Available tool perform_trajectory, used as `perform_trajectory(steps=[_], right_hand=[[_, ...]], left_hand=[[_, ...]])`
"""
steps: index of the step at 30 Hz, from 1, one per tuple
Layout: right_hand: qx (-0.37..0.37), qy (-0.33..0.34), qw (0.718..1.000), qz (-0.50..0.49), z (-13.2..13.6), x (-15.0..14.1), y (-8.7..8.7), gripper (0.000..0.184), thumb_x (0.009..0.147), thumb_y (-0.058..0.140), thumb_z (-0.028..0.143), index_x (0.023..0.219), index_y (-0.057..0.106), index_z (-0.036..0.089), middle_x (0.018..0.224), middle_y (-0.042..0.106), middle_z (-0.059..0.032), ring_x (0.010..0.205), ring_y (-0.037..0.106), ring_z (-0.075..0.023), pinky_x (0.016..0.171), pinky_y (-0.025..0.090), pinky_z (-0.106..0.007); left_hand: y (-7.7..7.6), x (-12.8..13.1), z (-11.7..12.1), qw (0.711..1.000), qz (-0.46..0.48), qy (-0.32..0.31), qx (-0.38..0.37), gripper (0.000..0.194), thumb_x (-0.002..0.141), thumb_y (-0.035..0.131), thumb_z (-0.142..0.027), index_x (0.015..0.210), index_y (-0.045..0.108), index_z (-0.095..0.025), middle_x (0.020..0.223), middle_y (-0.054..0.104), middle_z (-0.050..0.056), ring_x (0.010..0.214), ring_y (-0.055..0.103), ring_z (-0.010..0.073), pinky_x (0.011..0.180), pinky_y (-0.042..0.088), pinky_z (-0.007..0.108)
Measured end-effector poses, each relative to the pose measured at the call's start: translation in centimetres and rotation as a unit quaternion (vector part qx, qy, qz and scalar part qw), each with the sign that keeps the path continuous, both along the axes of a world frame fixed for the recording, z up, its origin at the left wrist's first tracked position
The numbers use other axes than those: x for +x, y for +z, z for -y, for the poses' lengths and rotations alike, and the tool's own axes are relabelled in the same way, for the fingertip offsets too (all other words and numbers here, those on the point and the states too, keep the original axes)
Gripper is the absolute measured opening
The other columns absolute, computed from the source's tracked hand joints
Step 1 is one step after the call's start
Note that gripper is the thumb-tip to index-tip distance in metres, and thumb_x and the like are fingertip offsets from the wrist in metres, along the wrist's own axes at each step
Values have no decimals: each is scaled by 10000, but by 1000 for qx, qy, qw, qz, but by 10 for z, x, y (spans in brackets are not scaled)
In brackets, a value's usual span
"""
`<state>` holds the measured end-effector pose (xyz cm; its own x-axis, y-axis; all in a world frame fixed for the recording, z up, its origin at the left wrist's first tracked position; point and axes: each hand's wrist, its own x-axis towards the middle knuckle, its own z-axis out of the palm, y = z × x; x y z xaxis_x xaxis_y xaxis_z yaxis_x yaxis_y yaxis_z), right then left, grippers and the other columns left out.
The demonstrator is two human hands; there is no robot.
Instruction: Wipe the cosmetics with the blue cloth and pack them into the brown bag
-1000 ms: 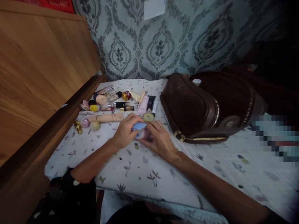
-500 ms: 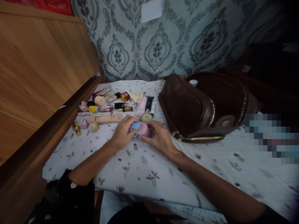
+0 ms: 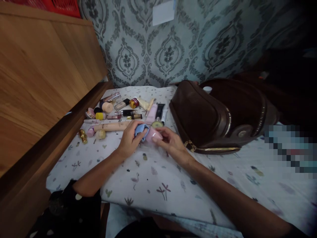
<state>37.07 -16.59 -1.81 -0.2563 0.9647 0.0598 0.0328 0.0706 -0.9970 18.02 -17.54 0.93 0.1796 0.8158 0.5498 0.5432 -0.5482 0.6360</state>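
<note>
My left hand [image 3: 130, 140] covers part of the crumpled light-blue cloth [image 3: 140, 131] and the right end of the long peach tube [image 3: 111, 126], whose lettering is too small to read. The cloth and my right hand [image 3: 175, 145] hide parts of the glossy pink rounded object [image 3: 153, 135]. The top edge cuts off the red plastic basket [image 3: 66, 6]; coarse pixelation obscures the bluish patch [image 3: 292, 148] at right.

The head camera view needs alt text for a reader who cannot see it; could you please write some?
A person's left hand holds a crumpled blue cloth against a pink item gripped by the right hand, over a printed white sheet. Cosmetics lie clustered beyond and to the left, and a brown bag sits to the right.
</note>
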Motion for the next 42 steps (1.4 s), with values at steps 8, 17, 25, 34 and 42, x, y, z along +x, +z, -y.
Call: perform_trajectory(steps=[8,17,25,34,42], right_hand=[[-63,71,986,-138,2,3,2,647,756,767,484,1315,569,225,1226,672,-73,1142,630,-250,981,508,-394],[-29,70,995,-63,0,5,4,540,717,792,490,1150,639,205,1042,640,-46,827,647,-178,685,558,-298],[71,6,996,51,1,3,6,572,651,828,459,1130,666,191,981,684,-42,778,630,-182,679,538,-315],[-56,7,987,-150,-3,0,-4,583,603,871,458,1072,644,197,1000,724,-50,930,671,-206,865,537,-342],[-160,75,946,-270,0,4,15,353,849,607,541,931,653,200,977,734,-84,947,680,-233,870,542,-374]], left_hand=[[-13,3,0,996,-63,-62,-22,677,781,779,-433,1328,438,-226,1263,535,111,1181,544,288,1015,455,440],[-1,-6,-2,993,19,-80,-90,413,953,540,-464,1286,584,-223,1211,590,92,1176,549,266,1046,437,417],[-5,-1,2,998,-2,-24,51,321,934,549,-226,1254,569,-204,1146,632,74,1067,600,211,951,491,379],[-1,12,17,969,-98,-108,200,281,936,517,-74,1179,567,-207,1170,635,109,1112,617,200,928,547,367],[-5,13,19,951,-129,-127,252,275,944,505,-81,1179,585,-200,1132,632,113,1111,611,217,935,541,374]])
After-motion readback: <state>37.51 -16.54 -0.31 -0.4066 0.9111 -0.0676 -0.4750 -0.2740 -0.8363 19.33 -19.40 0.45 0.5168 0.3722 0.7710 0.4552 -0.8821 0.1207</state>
